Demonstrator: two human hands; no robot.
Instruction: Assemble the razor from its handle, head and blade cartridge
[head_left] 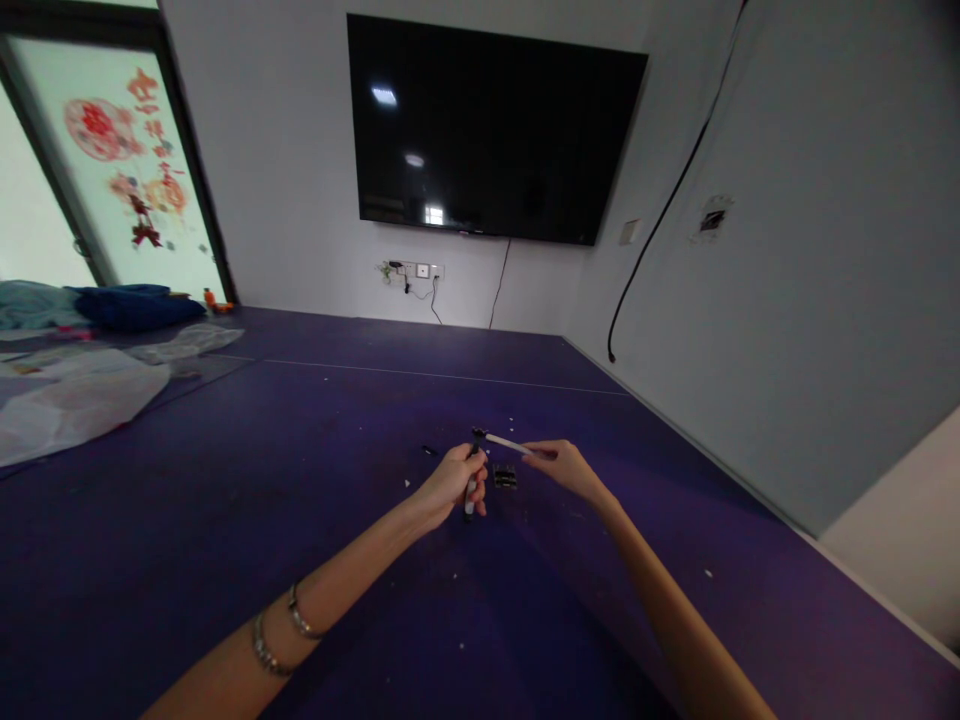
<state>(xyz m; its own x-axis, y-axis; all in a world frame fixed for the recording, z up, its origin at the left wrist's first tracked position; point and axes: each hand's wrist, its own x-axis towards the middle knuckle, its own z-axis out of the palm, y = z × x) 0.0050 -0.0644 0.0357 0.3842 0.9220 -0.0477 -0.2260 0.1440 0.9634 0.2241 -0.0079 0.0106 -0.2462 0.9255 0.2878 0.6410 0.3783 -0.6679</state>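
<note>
My left hand is closed around a slim black-and-white handle. At its upper end is a small dark head, too small to make out clearly. My right hand pinches a thin white stick between its fingertips. The stick points left, its far end at or very near the dark head; contact cannot be made out. Just below the stick, between my hands, a small black rectangular item with lighter bars lies on the purple surface. A small dark piece lies left of my left hand.
Small white scraps are scattered over the purple surface. Translucent plastic sheeting and a dark blue cloth bundle lie at the far left. A television hangs on the back wall, and a black cable dangles at the right.
</note>
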